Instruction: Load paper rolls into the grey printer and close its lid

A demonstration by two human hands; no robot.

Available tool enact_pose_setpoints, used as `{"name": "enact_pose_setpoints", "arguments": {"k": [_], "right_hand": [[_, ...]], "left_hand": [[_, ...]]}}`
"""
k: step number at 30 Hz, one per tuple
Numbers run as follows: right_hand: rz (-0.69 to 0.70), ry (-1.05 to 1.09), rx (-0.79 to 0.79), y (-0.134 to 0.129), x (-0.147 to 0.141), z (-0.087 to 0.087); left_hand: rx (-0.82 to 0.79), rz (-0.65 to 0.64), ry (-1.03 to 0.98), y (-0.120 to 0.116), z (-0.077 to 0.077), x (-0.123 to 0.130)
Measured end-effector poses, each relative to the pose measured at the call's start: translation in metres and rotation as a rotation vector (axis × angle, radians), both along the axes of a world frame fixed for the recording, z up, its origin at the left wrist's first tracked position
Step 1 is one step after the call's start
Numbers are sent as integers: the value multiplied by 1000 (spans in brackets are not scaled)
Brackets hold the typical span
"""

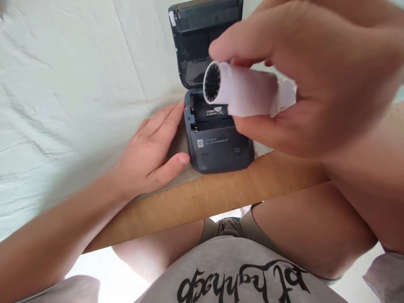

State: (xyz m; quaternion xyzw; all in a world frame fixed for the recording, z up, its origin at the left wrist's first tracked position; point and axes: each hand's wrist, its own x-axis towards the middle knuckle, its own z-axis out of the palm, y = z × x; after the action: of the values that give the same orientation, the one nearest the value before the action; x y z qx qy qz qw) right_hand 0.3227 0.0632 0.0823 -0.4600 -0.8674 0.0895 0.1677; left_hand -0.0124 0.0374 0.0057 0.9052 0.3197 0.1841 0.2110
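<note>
A small dark label printer lies on the white cloth near the table edge, its lid swung up and back. Its inner compartment shows printed text and a torn white patch. My left hand rests flat on the cloth, fingers stretched out, with fingertips and thumb against the printer's left side. Above the right part of the printer, my right hand grips a white paper roll between thumb and fingers. The roll's hollow, ribbed dark core faces left. A loose piece of the paper shows at its right end.
White wrinkled cloth covers the tabletop. A bare wooden table edge runs along the front, with my lap and grey shirt just below it.
</note>
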Motion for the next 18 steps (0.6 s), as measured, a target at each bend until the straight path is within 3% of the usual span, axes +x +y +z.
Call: {"name": "enact_pose_setpoints", "arguments": {"k": [6, 18], "right_hand": [[-142, -481, -27, -3, -30, 16], [-194, -494, -144, 7, -34, 16]], "left_hand": [[-45, 6, -49, 2, -3, -4], [-50, 21, -11, 0, 0, -3]]}}
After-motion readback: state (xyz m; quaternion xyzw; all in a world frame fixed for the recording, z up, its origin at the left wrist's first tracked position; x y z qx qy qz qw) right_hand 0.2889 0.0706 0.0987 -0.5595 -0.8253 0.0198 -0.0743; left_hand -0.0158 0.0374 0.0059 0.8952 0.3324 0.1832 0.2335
